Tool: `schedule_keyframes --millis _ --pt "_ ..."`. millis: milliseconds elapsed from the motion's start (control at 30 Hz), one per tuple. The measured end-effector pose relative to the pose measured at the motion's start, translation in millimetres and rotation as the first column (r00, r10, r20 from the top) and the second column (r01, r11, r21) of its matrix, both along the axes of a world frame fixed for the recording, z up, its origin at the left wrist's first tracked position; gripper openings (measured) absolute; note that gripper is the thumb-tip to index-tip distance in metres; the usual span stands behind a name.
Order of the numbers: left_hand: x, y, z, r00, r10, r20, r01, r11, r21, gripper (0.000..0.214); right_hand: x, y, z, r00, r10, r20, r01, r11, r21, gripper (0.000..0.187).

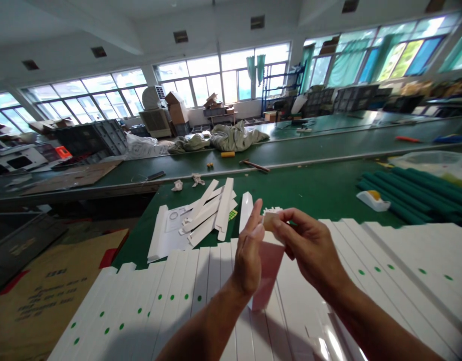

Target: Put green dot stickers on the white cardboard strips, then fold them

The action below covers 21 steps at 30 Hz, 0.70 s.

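A narrow white box point(269, 273) stands tilted in front of me, its near side shaded pinkish. My left hand point(249, 258) is closed around its left side, with the fingers pointing up. Beside the box's upper end, my right hand point(306, 243) pinches a small yellowish-brown piece point(269, 221) that looks like tape. The fingertips of both hands nearly meet there. Beneath them lies a row of long white boxes point(178, 286), many with green dots. Just behind my left fingers is a folded white carton strip point(246, 208).
Folded white cartons point(212, 210) lie on paper sheets point(169, 228) on the green table point(309, 185). Dark green rolls point(415, 193) and a white tape dispenser point(373, 200) are at right. A hammer point(255, 165) rests farther back. A brown carton point(54, 286) is at lower left.
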State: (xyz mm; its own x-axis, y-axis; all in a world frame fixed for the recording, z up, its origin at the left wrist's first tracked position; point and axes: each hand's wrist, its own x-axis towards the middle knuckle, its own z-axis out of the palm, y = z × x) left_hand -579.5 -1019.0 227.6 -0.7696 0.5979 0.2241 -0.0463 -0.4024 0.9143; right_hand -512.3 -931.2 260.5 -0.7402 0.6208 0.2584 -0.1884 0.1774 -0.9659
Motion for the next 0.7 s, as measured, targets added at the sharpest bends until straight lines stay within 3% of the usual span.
schedule_keyframes --millis 167,300,400,500,600,700 --pt "0 3 5.3 0.988 -0.051 0.143 0.050 0.999 0.005 0.057 -2 3 -6.9 0.998 -0.013 -0.060 0.009 0.998 -0.055 0.016" --pt "-2 4 11.4 0.936 -0.165 0.310 0.152 0.986 0.067 0.063 -5 3 -10.3 0.995 -0.014 -0.101 0.004 0.995 -0.100 0.018" --pt "-3 6 13.6 0.905 -0.188 0.383 0.160 0.982 0.104 0.059 -5 3 -10.2 0.996 0.007 -0.090 -0.015 0.996 -0.093 0.016" --pt "-5 10 13.4 0.922 -0.086 0.378 0.071 0.996 0.054 0.044 -3 6 -13.5 0.992 0.089 -0.091 -0.089 0.996 -0.002 0.013" --pt "-5 12 10.1 0.948 0.095 0.303 -0.088 0.995 -0.038 0.027 -2 13 -18.8 0.977 0.189 -0.103 -0.180 0.979 0.093 0.015" --pt "0 8 4.9 0.960 0.233 0.156 -0.224 0.972 -0.075 0.028 -1 23 -15.8 0.967 0.241 -0.081 -0.230 0.965 0.126 0.019"
